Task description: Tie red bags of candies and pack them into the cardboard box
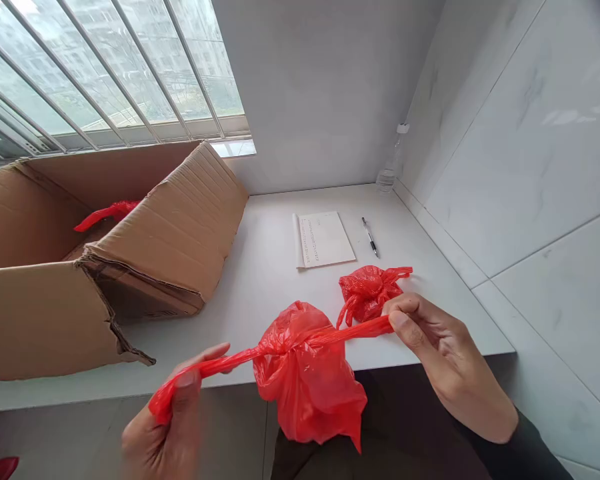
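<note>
A red plastic bag (310, 380), knotted near its top, hangs at the table's front edge between my two hands. My left hand (173, 413) grips one twisted handle of it, with the handle's end lying across the palm. The other handle is pinched between the thumb and fingers of my right hand (430, 347), and both handles are stretched out sideways from the knot. What the bag contains is hidden. Just behind my right hand, a second tied red plastic bag (367, 292) rests on the white table.
An open cardboard box (165, 227) stands at the left with a torn flap and a piece of red plastic (111, 213) inside. A notebook (325, 240), a pen (370, 237) and a clear bottle (387, 175) are towards the back. A tiled wall (530, 167) bounds the right.
</note>
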A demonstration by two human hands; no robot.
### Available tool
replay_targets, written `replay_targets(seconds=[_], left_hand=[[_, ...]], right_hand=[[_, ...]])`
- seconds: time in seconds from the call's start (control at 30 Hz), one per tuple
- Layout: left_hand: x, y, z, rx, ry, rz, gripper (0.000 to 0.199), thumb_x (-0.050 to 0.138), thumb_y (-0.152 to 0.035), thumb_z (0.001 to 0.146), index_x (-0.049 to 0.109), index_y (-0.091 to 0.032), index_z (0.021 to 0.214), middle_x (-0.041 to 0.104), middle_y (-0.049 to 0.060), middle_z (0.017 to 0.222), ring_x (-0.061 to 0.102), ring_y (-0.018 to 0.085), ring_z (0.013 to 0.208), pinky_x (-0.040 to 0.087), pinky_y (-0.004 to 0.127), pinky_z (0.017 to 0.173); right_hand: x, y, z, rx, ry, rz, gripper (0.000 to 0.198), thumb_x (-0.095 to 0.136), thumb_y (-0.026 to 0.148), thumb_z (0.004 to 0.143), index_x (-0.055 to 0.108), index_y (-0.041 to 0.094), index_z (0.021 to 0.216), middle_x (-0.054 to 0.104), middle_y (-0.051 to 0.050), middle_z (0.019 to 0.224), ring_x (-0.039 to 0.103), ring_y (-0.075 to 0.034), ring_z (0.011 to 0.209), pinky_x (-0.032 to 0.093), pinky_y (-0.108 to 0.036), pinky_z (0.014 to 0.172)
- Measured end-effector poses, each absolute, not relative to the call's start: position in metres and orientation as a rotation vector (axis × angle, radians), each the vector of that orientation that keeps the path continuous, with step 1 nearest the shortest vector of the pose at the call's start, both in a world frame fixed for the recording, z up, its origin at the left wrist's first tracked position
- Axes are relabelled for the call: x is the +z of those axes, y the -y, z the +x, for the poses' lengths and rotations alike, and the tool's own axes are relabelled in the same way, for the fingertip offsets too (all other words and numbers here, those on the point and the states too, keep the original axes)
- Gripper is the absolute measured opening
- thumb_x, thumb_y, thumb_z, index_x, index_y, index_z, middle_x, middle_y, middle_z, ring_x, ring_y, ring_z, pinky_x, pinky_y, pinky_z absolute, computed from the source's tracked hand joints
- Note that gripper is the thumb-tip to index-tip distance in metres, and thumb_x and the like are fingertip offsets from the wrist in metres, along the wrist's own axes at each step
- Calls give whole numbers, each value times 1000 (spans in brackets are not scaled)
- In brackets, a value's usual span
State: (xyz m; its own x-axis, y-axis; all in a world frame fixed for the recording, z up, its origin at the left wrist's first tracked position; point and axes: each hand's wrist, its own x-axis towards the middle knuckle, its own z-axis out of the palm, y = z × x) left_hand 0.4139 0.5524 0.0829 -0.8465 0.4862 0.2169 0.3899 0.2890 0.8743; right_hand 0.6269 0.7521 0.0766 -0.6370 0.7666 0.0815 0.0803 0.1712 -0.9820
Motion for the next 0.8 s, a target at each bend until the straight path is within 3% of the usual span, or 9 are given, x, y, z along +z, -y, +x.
replay_targets(seconds=[0.1,0.2,0.3,0.4,0.5,0.63,0.8], left_hand=[[69,-558,412,1699,-2223,628,33,52,-55,94,76,-31,93,69,-1,67,64,24,79,44,40,92],[60,-567,412,1802,-1988,632,34,52,-55,94,74,-30,105,69,0,69,62,21,70,50,39,81],[50,-575,415,1760,-2018,703,27,64,-48,90,74,-29,105,71,5,111,67,24,95,53,38,88],[38,-581,419,1624,-2037,816,29,63,-46,92,71,-29,114,55,5,144,54,28,128,48,39,103],[30,-584,423,1579,-1981,864,34,52,-47,98,65,-30,125,57,5,142,48,26,134,42,40,111],[32,-585,426,1599,-1994,826,36,46,-48,100,66,-29,124,60,4,139,49,25,134,38,40,114],[35,-583,421,1666,-2079,769,36,48,-50,99,72,-26,109,67,5,128,54,26,125,38,41,110]], right_hand=[[64,-751,617,1666,1773,-755,24,48,45,102,54,25,90,53,0,87,53,-16,83,47,-31,81],[56,-742,605,1829,1701,-685,26,45,48,102,53,25,93,52,0,91,55,-16,86,52,-32,84],[50,-733,599,1892,1681,-701,24,47,50,101,52,26,99,54,0,99,57,-18,99,50,-35,94],[41,-725,593,1937,1687,-751,32,56,52,97,48,31,119,57,0,114,57,-19,109,47,-37,100],[35,-720,584,1982,1715,-789,46,56,54,96,42,34,136,61,-1,111,61,-19,98,50,-37,91],[35,-716,573,1800,1780,-772,36,42,52,102,62,29,121,62,-3,108,58,-19,96,45,-35,92],[36,-719,575,1682,1745,-749,36,42,50,103,64,28,122,52,2,76,51,-15,73,43,-29,73]])
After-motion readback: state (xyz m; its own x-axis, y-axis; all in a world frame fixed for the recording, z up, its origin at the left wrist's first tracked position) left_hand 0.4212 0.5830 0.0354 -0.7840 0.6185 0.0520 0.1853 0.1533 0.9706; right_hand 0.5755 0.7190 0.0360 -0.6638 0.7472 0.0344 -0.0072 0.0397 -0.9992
